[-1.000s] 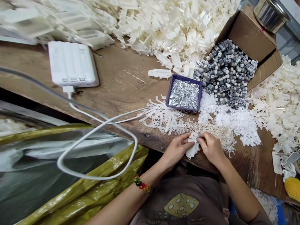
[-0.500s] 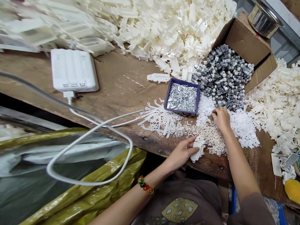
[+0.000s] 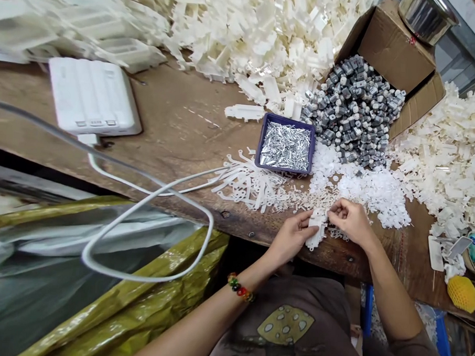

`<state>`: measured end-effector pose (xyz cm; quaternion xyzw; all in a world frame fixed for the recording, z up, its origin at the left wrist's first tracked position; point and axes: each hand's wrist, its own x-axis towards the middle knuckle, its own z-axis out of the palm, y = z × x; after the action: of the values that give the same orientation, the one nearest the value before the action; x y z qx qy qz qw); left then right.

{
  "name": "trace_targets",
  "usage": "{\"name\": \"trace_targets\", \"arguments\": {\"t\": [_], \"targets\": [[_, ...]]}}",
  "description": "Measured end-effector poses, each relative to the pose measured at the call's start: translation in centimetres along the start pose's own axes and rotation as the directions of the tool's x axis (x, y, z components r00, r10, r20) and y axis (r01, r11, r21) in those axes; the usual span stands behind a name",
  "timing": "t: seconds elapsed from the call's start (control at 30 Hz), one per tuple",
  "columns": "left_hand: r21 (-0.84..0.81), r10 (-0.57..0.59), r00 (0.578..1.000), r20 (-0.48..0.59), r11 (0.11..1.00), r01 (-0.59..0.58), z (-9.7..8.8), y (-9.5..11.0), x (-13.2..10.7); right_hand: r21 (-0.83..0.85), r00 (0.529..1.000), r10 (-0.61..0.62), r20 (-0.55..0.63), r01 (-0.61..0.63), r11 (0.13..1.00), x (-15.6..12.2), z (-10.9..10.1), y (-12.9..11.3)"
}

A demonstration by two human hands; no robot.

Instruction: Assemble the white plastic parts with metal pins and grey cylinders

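Near the table's front edge, my left hand [image 3: 295, 234] grips a flat white plastic part [image 3: 317, 231] between thumb and fingers. My right hand [image 3: 349, 219] is pinched at that part's upper right side; whatever lies between its fingertips is too small to make out. Small beige pieces [image 3: 295, 199] are spread just beyond both hands. Past them lie a heap of small white pieces [image 3: 378, 192] and a pile of little grey motor-like cylinders [image 3: 354, 115]. A purple tray [image 3: 258, 158] of shiny metal pins stands to the left, with white looped strips [image 3: 245, 186] below it.
Large heaps of cream plastic parts [image 3: 259, 37] cover the back and right of the table. A white power bank [image 3: 93, 95] with a looped cable [image 3: 209, 229] is at left. Behind the cylinders is an open cardboard box [image 3: 396, 48] with a metal bowl [image 3: 425, 21] on it.
My right hand has come back from the edge of the grey cylinder pile to the white plastic part in my left hand. The view has shifted slightly.
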<state>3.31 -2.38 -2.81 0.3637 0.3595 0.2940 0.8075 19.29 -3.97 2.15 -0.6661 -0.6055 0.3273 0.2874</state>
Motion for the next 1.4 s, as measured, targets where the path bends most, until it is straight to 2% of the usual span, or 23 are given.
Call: {"name": "trace_targets", "arguments": {"t": [0.13, 0.2, 0.5, 0.67, 0.73, 0.77, 0.83, 0.87, 0.9, 0.93, 1.03, 1.1, 1.13, 1.2, 1.3, 1.33, 1.4], "targets": [[0.008, 0.008, 1.000, 0.007, 1.000, -0.008, 0.0, 0.1, -0.1, -0.145, 0.994, -0.098, -0.039, 0.091, 0.985, -0.2, 0.9, 0.2], [0.003, 0.002, 1.000, 0.005, 1.000, -0.002, -0.1, 0.2, -0.1, -0.165, 0.992, -0.119, -0.047, 0.110, 0.980, -0.2, 1.1, 0.3], [0.013, -0.012, 1.000, -0.012, 1.000, 0.012, -0.1, 0.2, 0.2, -0.188, 0.991, -0.115, -0.072, 0.100, 0.977, -0.9, 1.4, 0.0], [0.057, 0.004, 1.000, -0.023, 0.998, -0.003, -0.2, 0.2, 0.1, -0.266, 0.989, -0.139, -0.045, 0.122, 0.956, -1.1, 2.0, 0.3], [0.031, -0.027, 1.000, -0.015, 0.999, 0.027, -0.2, 0.3, 0.1, -0.238, 0.994, -0.105, -0.009, 0.100, 0.966, -0.6, 1.0, 0.8], [0.010, -0.048, 0.999, -0.009, 0.999, 0.048, -0.2, 0.3, 0.1, -0.222, 0.997, -0.075, -0.027, 0.067, 0.973, 0.0, 0.2, 1.1], [-0.025, -0.082, 0.997, -0.002, 0.996, 0.082, -0.2, 0.4, 0.1, -0.252, 0.985, -0.024, -0.172, -0.020, 0.968, 1.8, -2.0, 1.9], [-0.035, -0.091, 0.996, -0.002, 0.995, 0.090, -0.1, 0.5, 0.1, -0.309, 0.959, -0.030, -0.282, -0.061, 0.949, 3.0, -3.1, 2.4], [-0.038, -0.094, 0.996, 0.001, 0.995, 0.094, 0.0, 0.6, 0.1, -0.393, 0.932, -0.063, -0.356, -0.088, 0.916, 4.3, -4.1, 2.9], [-0.037, -0.093, 0.996, 0.010, 0.995, 0.093, 0.1, 0.8, 0.1, -0.482, 0.921, -0.104, -0.374, -0.097, 0.871, 5.7, -4.9, 3.4], [-0.032, -0.074, 0.996, 0.053, 0.997, 0.076, 0.4, 1.3, 0.0, -0.673, 0.956, -0.165, -0.242, -0.043, 0.738, 8.9, -6.4, 4.6], [-0.029, -0.062, 0.996, 0.064, 0.997, 0.064, 0.6, 1.6, 0.0, -0.698, 0.965, -0.176, -0.195, -0.011, 0.716, 9.8, -6.7, 4.8], [-0.030, -0.055, 0.997, 0.057, 0.998, 0.056, 0.7, 1.7, 0.1, -0.680, 0.959, -0.184, -0.214, -0.011, 0.733, 9.7, -6.6, 4.6], [-0.036, -0.033, 0.999, 0.026, 0.999, 0.034, 0.9, 1.8, 0.4, -0.570, 0.941, -0.180, -0.285, -0.015, 0.822, 8.5, -6.1, 4.0], [-0.059, 0.012, 1.000, -0.019, 0.998, -0.013, 1.4, 1.8, 0.9, -0.297, 0.943, -0.132, -0.304, 0.038, 0.954, 4.6, -3.6, 2.3], [-0.059, 0.032, 0.999, -0.035, 0.998, -0.034, 1.6, 1.7, 1.0, -0.243, 0.949, -0.137, -0.284, 0.067, 0.968, 3.1, -2.3, 1.7], [-0.042, 0.086, 0.993, -0.085, 0.995, -0.089, 2.0, 1.6, 1.1, -0.299, 0.927, -0.182, -0.328, 0.081, 0.951, 0.4, 0.5, 0.7]]}}
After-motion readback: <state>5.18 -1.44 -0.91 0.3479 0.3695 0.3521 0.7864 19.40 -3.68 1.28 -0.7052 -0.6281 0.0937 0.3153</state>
